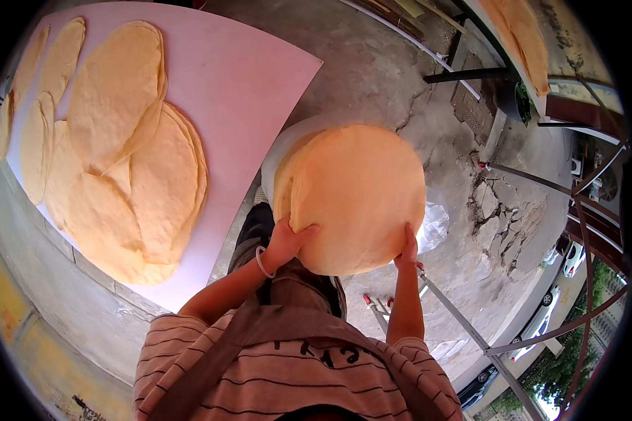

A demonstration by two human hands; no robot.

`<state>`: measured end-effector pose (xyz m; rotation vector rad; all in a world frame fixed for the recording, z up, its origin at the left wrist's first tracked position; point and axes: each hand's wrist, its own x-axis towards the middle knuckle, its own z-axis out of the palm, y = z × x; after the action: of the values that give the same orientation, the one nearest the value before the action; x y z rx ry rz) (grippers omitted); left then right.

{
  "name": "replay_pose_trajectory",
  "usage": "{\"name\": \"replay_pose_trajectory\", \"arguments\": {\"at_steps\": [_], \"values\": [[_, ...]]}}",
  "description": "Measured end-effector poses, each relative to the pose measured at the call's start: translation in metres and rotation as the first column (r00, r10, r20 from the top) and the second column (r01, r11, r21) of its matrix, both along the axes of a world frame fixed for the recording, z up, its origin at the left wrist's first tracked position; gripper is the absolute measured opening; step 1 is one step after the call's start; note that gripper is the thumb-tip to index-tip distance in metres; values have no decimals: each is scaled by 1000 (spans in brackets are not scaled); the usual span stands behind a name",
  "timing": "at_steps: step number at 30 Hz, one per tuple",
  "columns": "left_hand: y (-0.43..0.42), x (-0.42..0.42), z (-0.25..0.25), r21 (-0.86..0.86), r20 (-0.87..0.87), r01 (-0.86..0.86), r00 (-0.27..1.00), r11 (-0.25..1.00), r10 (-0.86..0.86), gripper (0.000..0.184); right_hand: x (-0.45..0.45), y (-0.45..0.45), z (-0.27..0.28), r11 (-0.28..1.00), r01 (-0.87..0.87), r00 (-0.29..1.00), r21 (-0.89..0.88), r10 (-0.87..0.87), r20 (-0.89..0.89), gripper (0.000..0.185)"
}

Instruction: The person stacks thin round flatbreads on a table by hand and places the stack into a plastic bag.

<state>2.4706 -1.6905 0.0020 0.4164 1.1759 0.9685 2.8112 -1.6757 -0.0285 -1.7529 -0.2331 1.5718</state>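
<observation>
A thick stack of round, flat, pale-orange sheets (358, 193) is in front of my body. My left hand (288, 244) grips its lower left edge, thumb on top. At the lower right edge, my right hand (406, 248) holds the stack with the thumb on top; its other fingers are hidden beneath. Under the stack a pale round rim (272, 151) shows at the upper left. More of the same sheets (119, 91) lie in overlapping piles on a pinkish-white table (235, 63) to the left.
A clear plastic bag (434, 226) lies right of the stack. Metal poles (456, 312) stand on the right over cracked concrete ground (495, 217). Another sheet (516, 35) is at the upper right. Parked cars (538, 323) are at the lower right.
</observation>
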Motion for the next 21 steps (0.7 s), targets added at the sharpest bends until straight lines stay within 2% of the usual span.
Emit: {"name": "replay_pose_trajectory", "arguments": {"at_steps": [2,4,8,11,13,16,17,19,20,21], "values": [[-14,-5,0,2,78,25,997,1000,-25,37,2,-9,3,996,74,995,-41,-76,-63,61],[-31,-13,-30,-36,149,20,989,999,-15,33,5,-17,-2,991,106,985,-80,-116,-125,59],[-28,-16,-40,-147,273,-23,960,989,63,33,4,-15,-7,993,29,999,-111,-31,-12,58],[-18,-26,-35,-304,423,-4,895,953,139,36,-2,-14,-6,995,19,999,-97,-14,52,57],[-9,-31,-29,-273,415,43,907,961,78,39,0,-16,-11,994,30,996,-109,-20,86,56],[-8,-35,-29,-269,403,119,915,956,-1,45,14,-12,-11,971,-196,979,-139,202,25,60],[-8,-37,-32,-272,400,147,916,951,-27,48,22,-5,-7,893,-337,930,-298,364,38,63],[-15,-55,-50,-229,549,267,829,936,-103,53,53,22,5,606,-539,755,-584,656,-16,70],[-18,-66,-60,-200,618,322,775,925,-136,55,69,34,5,653,-525,793,-546,608,-36,80],[-9,-76,-54,-136,770,361,625,923,-131,57,87,50,0,774,-416,889,-477,456,-34,73]]}}
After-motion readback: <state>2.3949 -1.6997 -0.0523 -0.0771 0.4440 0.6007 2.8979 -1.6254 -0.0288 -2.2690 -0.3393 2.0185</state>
